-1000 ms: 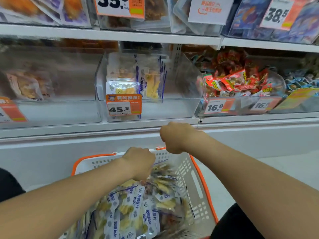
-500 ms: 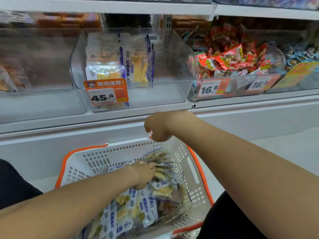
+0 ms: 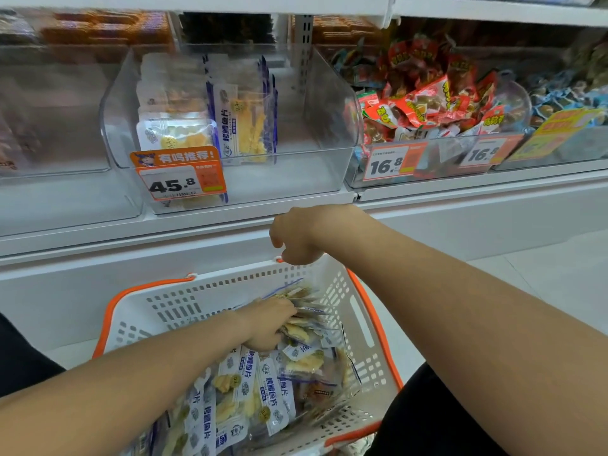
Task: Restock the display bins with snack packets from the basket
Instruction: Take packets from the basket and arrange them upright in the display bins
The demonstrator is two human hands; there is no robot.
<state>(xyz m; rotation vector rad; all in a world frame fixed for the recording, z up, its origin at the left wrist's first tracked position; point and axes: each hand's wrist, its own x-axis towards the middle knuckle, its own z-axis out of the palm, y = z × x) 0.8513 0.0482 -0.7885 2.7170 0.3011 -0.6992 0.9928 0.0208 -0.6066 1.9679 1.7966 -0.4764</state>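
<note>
Below, gripped a bunch of snack packets point(image 3: 256, 390) with left hand point(image 3: 268, 325), atop the heap in the basket point(image 3: 184, 301). Clasped its far rim with right hand point(image 3: 296, 238), fingers curled. Logged the clear display bin point(image 3: 296, 179) above, part-filled, behind a 45.8 price tag point(image 3: 179, 174).

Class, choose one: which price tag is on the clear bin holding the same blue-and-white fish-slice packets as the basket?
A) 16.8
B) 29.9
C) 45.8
C: the 45.8 price tag sits on the front of the clear bin whose upright blue-and-white packets match those in the basket; the 16.8 tag marks the bin of red packets.
</note>
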